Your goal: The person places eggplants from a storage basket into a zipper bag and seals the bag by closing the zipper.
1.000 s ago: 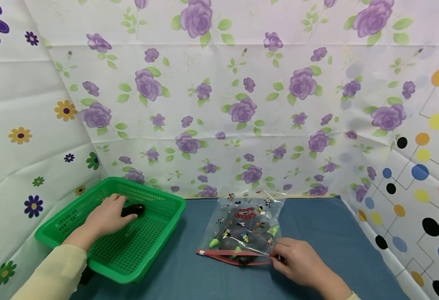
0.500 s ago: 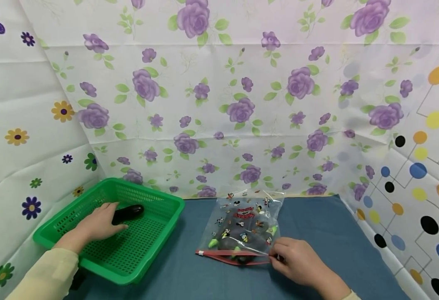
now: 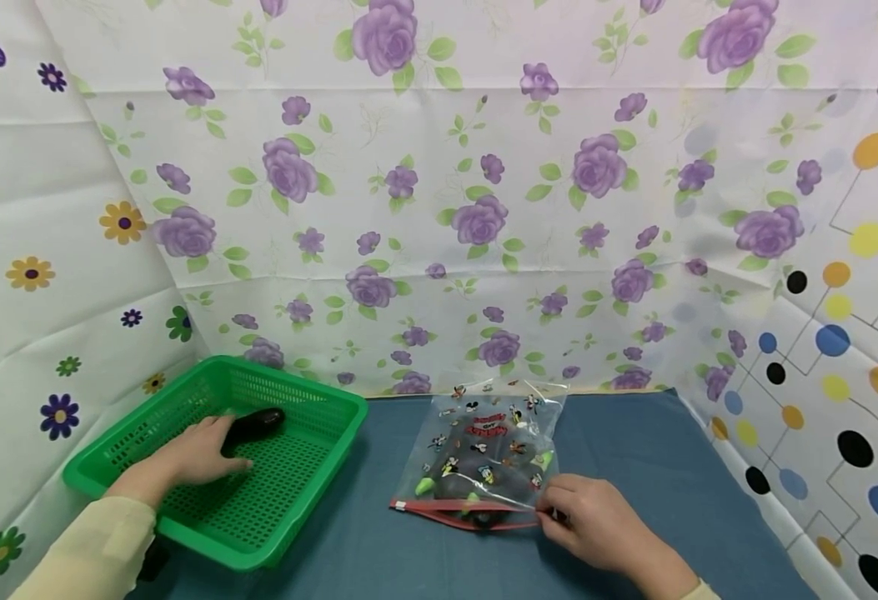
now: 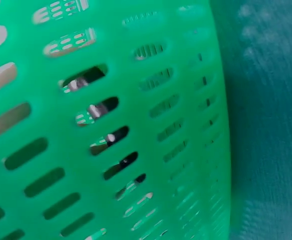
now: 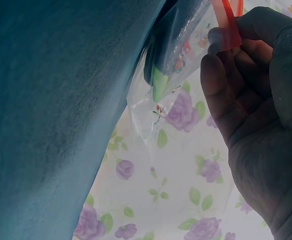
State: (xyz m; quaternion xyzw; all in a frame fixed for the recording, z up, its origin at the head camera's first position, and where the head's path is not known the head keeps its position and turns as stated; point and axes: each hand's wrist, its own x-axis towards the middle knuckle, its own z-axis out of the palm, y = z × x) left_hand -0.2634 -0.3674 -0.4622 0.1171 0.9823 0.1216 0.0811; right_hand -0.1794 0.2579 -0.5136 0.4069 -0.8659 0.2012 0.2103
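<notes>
A dark purple eggplant [image 3: 257, 425] lies in the green perforated basket [image 3: 326, 389] in the head view. My left hand [image 3: 194, 452] is at its near left end, thumb stretched out to the right and apart from the skin, palm down; the fingertips are partly hidden. Through slots in the basket wall [image 4: 110, 170], the left wrist view gives dark glimpses. My right hand [image 3: 596, 521] pinches the right corner of a clear zip bag [image 3: 446, 433] by its red zip edge [image 5: 229, 30]. Inside the bag lie several dark eggplants with green stem ends [image 3: 425, 486].
A blue cloth [image 3: 363, 533] covers the table. White flowered sheets [image 3: 439, 167] form the back and left walls, and a dotted sheet [image 3: 829, 417] stands on the right. A small black object [image 3: 155, 557] shows below the left sleeve, beside the basket.
My left hand has slid left and back along the eggplant, so more of it shows. The eggplant stays in nearly the same place. The right hand keeps its pinch on the bag corner.
</notes>
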